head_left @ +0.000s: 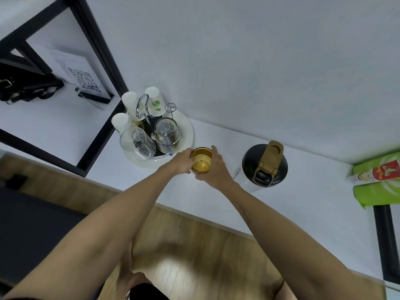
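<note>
left hand (pixel 184 161) and right hand (pixel 214 167) each grasp an amber glass (pixel 201 161) on the white counter (pixel 216 198), just beside a round tray (pixel 190 131). a hasty lift might clip the tray rim and tip it.

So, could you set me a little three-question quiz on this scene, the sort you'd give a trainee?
1. Pick one: the left hand and the right hand both hold A a phone, B the amber glass, C a spoon.
2. True or false: the black bottle with the gold cap stands to the right of the amber glass, and neither hand touches it.
3. Fill in: the round white tray stands on the amber glass's ____ side.
Key: 1 B; 2 true; 3 left.
</note>
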